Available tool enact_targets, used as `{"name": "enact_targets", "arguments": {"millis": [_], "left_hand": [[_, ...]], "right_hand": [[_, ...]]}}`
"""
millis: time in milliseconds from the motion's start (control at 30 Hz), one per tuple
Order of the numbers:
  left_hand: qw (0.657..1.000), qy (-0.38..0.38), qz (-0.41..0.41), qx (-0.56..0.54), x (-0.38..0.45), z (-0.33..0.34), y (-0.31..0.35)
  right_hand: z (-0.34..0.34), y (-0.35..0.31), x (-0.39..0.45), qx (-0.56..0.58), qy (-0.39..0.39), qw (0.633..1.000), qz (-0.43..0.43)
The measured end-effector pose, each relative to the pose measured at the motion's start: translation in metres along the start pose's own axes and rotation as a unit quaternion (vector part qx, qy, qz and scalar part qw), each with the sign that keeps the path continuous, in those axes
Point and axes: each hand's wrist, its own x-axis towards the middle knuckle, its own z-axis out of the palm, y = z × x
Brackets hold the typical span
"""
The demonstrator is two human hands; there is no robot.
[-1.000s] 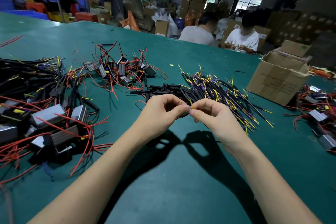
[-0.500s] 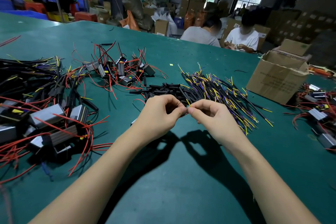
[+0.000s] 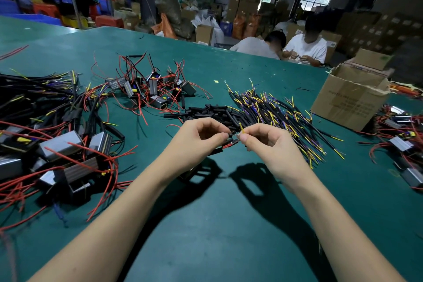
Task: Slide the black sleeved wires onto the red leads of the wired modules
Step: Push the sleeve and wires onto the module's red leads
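Both hands raised just above the green table [image 3: 217, 224], fingertips nearly meeting at centre. Left hand [image 3: 196, 142]: fingers curled, thumb and forefinger pinching the end of a black sleeved wire [image 3: 230, 133]; below the pinch a red lead [image 3: 229, 145] runs down-left toward a black piece under the palm, mostly hidden by the hand. Right hand [image 3: 267, 144]: fingers curled, thumb and forefinger pinching a thin yellow wire end [image 3: 241, 127] that sticks up from the fingertips. Whether the sleeve is already over the red lead cannot be told; the joint is small and partly covered by the fingers. Just behind the hands: loose heap of short black sleeves [image 3: 210, 113], touching a fanned bundle of black wires with yellow and purple ends [image 3: 281, 117] that spreads to the right. Far left: large pile of wired modules [image 3: 61, 144], grey metal boxes tangled in red and black leads. Behind that, mid-table, a smaller cluster of modules [image 3: 151, 89] with red leads splayed out. Right edge: more modules [image 3: 402, 144] with red leads, near an open cardboard box [image 3: 350, 101] standing on the table. Two people in white shirts [image 3: 306, 47] sit at the far side of the table, stacked cartons behind them
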Motion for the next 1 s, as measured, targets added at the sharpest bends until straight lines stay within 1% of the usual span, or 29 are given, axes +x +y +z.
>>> {"name": "enact_targets", "arguments": {"millis": [300,700,1000], "left_hand": [[0.999,-0.019,-0.025,-0.010,-0.0017,-0.0056,0.0009],[1.000,-0.027,-0.005,-0.008,-0.0026,-0.0033,0.0020],[0.999,-0.026,-0.003,-0.026,-0.0017,-0.0027,0.0004]], "right_hand": [[0.0009,0.0013,-0.0002,-0.004,-0.003,1.000,0.010],[0.0019,-0.0001,-0.0006,-0.004,-0.006,1.000,0.000],[0.0053,-0.0013,-0.0005,-0.014,0.012,1.000,0.006]]}}
